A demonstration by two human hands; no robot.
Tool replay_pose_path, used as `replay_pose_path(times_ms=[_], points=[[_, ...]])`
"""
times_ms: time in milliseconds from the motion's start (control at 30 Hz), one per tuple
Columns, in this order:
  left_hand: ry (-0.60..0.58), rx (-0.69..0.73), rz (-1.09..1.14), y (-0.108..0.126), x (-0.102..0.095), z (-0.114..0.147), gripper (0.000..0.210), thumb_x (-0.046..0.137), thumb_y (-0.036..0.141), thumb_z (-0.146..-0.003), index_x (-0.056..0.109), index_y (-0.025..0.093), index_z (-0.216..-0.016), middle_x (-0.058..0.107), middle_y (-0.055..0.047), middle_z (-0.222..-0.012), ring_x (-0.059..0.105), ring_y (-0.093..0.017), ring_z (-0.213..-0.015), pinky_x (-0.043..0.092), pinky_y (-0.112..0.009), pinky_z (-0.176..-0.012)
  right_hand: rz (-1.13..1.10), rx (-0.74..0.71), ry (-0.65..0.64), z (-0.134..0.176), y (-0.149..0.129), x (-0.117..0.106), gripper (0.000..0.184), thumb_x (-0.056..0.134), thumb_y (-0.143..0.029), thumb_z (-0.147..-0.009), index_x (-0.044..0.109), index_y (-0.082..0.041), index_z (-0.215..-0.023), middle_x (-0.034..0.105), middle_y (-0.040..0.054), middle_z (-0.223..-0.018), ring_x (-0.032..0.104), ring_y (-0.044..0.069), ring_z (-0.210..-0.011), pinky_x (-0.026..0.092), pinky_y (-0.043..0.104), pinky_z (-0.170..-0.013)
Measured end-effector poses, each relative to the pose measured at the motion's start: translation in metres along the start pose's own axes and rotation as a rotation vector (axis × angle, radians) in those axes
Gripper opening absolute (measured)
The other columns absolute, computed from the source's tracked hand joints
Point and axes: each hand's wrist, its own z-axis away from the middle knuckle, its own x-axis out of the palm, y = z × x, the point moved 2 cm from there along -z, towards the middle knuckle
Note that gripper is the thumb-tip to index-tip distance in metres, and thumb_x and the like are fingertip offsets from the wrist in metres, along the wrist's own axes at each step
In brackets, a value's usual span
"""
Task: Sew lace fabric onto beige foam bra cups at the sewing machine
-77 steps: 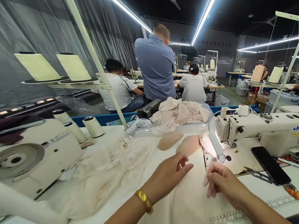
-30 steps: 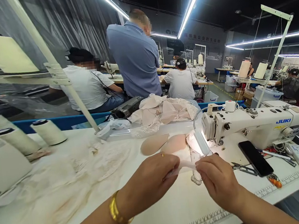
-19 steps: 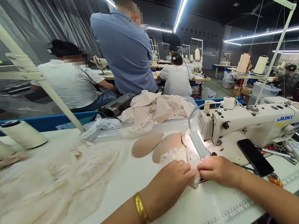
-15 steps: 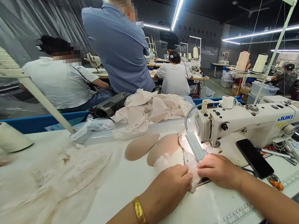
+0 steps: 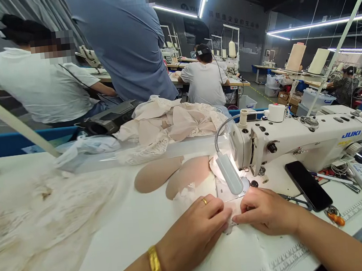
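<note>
My left hand wears a gold ring and bracelet. Its fingers pinch the edge of a small piece of pale sheer fabric on the white table. Opposite it, my right hand has thumb and forefinger closed on the same fabric's other side. Both hands are just in front of the needle plate of a white sewing machine. A lit grey lamp on a bendy neck hides the needle area. Left of it lie a beige rounded fabric piece and another one with lace at its edge.
A heap of beige lace-trimmed pieces rests in a clear bin behind. Sheer cream fabric spreads over the left side. At right lie a black phone, scissors and an orange-handled item. Co-workers are beyond the table.
The view has tilted down and shifted slightly. Both hands have drawn a little away from the needle area toward me, baring more of the plate, and the right fingers are more curled.
</note>
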Motion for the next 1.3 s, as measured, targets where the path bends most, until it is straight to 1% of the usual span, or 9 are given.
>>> replay_pose_path(times_ms=[100,267,367,567,700,867,933,1067,1300], points=[[0.002,0.011,0.014,-0.003,0.005,0.002,0.029,0.040,0.008,-0.102,0.065,0.021,-0.109,0.060,-0.005,-0.085,0.049,-0.022,-0.073,0.043,-0.034,-0.065,0.006,0.006,-0.014,0.000,-0.001,0.000,0.022,0.055,-0.015,-0.103,0.071,-0.027,-0.113,0.066,0.0003,-0.090,0.053,0.017,-0.081,0.042,0.029,-0.070],[-0.021,0.002,0.052,-0.002,0.000,-0.002,0.029,0.041,0.010,-0.103,0.068,0.021,-0.102,0.058,-0.004,-0.083,0.048,-0.022,-0.074,0.042,-0.033,-0.066,-0.013,0.034,-0.038,-0.002,-0.004,-0.002,0.026,0.051,-0.013,-0.102,0.071,-0.028,-0.110,0.068,0.0010,-0.092,0.053,0.018,-0.079,0.042,0.030,-0.068],[-0.038,-0.017,0.094,-0.003,-0.001,-0.004,0.026,0.045,0.011,-0.103,0.069,0.021,-0.102,0.059,-0.004,-0.084,0.051,-0.021,-0.076,0.043,-0.033,-0.068,-0.022,0.031,-0.012,-0.003,-0.005,-0.004,0.028,0.049,-0.011,-0.101,0.071,-0.026,-0.111,0.068,0.0025,-0.091,0.051,0.019,-0.079,0.042,0.031,-0.068],[0.057,0.021,0.129,-0.015,0.010,-0.014,0.027,0.045,0.012,-0.103,0.066,0.020,-0.087,0.058,-0.005,-0.084,0.051,-0.021,-0.075,0.043,-0.032,-0.067,0.012,0.172,0.001,-0.002,0.002,-0.002,0.022,0.052,-0.013,-0.099,0.071,-0.022,-0.108,0.063,0.0039,-0.087,0.049,0.021,-0.078,0.039,0.031,-0.066],[0.077,0.054,0.154,-0.018,0.010,-0.030,0.025,0.048,0.011,-0.101,0.070,0.020,-0.096,0.065,-0.007,-0.091,0.057,-0.023,-0.085,0.049,-0.034,-0.074,0.066,0.219,0.027,0.002,0.010,0.003,0.026,0.054,-0.011,-0.096,0.070,-0.023,-0.112,0.059,0.0030,-0.085,0.047,0.020,-0.074,0.037,0.030,-0.064],[0.078,0.046,0.166,-0.020,0.013,-0.038,0.027,0.047,0.012,-0.102,0.072,0.021,-0.101,0.072,-0.006,-0.092,0.061,-0.023,-0.083,0.051,-0.035,-0.076,0.114,0.259,0.031,0.001,0.014,0.006,0.028,0.055,-0.007,-0.090,0.071,-0.024,-0.106,0.056,0.0022,-0.081,0.048,0.020,-0.073,0.032,0.030,-0.058],[0.083,0.030,0.172,-0.022,0.014,-0.038,0.027,0.046,0.012,-0.102,0.071,0.022,-0.104,0.075,-0.006,-0.097,0.065,-0.023,-0.088,0.053,-0.037,-0.080,0.116,0.277,0.019,0.000,0.015,0.006,0.028,0.054,-0.008,-0.091,0.071,-0.024,-0.107,0.057,0.0023,-0.081,0.049,0.021,-0.073,0.035,0.030,-0.060],[0.112,0.031,0.171,-0.022,0.012,-0.042,0.030,0.045,0.010,-0.102,0.071,0.024,-0.110,0.079,-0.007,-0.105,0.069,-0.024,-0.095,0.055,-0.039,-0.086,0.103,0.307,0.009,-0.001,0.017,0.006,0.029,0.055,-0.010,-0.094,0.069,-0.025,-0.114,0.061,0.0031,-0.086,0.053,0.021,-0.075,0.043,0.032,-0.070],[0.086,-0.054,0.133,-0.015,0.005,-0.047,0.027,0.047,0.009,-0.101,0.072,0.022,-0.103,0.079,-0.006,-0.102,0.071,-0.023,-0.092,0.057,-0.038,-0.085,0.098,0.329,0.020,0.001,0.019,0.008,0.026,0.057,-0.011,-0.096,0.069,-0.027,-0.113,0.064,0.0030,-0.085,0.056,0.022,-0.076,0.046,0.033,-0.076]])
